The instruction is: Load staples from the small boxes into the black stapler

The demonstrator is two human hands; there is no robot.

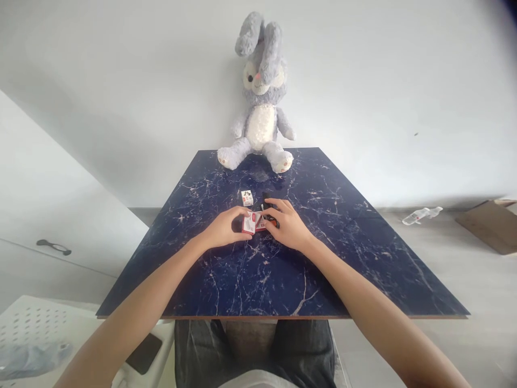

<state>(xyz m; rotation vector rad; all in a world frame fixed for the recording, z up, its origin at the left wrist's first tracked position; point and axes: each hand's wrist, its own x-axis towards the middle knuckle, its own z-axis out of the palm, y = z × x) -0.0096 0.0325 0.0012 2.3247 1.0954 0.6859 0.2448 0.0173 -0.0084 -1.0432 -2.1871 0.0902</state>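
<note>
Near the middle of the table, my left hand (226, 227) grips a small red-and-white box (249, 222) between thumb and fingers. Close on its right, my right hand (286, 223) has its fingers curled, thumb and index finger near each other beside the box; what they pinch is too small to make out. A second red-and-white piece (261, 225) shows between the hands, partly covered. A black object (265, 198) with an orange part lies under my right fingers, mostly hidden. Just beyond my left hand stands a small white box (247, 198) with a dark picture on it.
The blue marble-patterned table (266, 285) reaches to the wall. A grey plush rabbit (260, 124) sits at its far edge. A dark phone-like slab (144, 353) lies on a white surface at lower left. A plastic bottle (420, 215) and a cardboard box (488, 225) are on the floor at right.
</note>
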